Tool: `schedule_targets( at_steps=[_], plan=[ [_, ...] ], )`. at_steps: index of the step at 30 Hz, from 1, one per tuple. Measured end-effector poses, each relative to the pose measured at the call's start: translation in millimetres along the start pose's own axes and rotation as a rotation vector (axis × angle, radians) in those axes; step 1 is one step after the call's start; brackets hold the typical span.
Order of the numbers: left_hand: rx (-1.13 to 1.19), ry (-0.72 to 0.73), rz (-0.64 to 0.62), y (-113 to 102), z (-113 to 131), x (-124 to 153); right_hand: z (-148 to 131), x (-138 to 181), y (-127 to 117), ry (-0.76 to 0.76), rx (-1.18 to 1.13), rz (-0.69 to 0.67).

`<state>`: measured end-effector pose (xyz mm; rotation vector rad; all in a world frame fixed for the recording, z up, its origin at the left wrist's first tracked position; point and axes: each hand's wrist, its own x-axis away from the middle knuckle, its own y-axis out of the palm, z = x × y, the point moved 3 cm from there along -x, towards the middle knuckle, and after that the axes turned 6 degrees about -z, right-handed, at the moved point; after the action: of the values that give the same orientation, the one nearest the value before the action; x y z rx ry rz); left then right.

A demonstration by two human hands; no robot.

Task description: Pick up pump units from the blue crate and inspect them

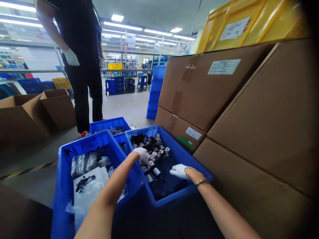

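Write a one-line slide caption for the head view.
White-gloved left hand and right hand reach into a blue plastic bin of white cylindrical parts with black cables.

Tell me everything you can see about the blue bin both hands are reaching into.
The blue bin is an open, rectangular crate, seemingly plastic, sitting low between another blue bin and stacked cardboard boxes. It holds white cylindrical fittings with black cables, piled toward its far end. The gloved left hand rests on the fittings; the gloved right hand reaches in over its right wall.

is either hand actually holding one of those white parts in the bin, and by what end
Cannot be told. The left hand rests on the white-capped parts; the right hand hovers over the blue bin, apparently empty.
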<state>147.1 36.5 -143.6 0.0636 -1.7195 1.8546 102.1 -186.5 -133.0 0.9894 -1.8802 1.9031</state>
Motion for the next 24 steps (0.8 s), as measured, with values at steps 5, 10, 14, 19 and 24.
schedule_targets(
  at_steps=[5,10,14,19,24],
  plan=[
    [-0.046,-0.021,-0.066,6.1,-0.9,-0.7,31.2,-9.7,25.6,0.080,0.005,-0.065],
    [-0.071,-0.051,-0.118,7.2,-2.5,-11.7,33.6,-21.3,20.1,0.031,-0.042,-0.011],
    [-0.094,-0.032,-0.150,9.9,-4.9,-18.3,30.3,-34.4,26.1,0.022,-0.068,-0.028],
    [-0.100,-0.023,-0.151,12.8,-3.3,-20.2,36.4,-55.7,18.0,0.012,-0.139,0.045],
    [-0.096,-0.021,-0.118,9.3,3.0,-15.9,44.7,-80.4,-17.9,0.077,-0.242,0.288]
  ],
)
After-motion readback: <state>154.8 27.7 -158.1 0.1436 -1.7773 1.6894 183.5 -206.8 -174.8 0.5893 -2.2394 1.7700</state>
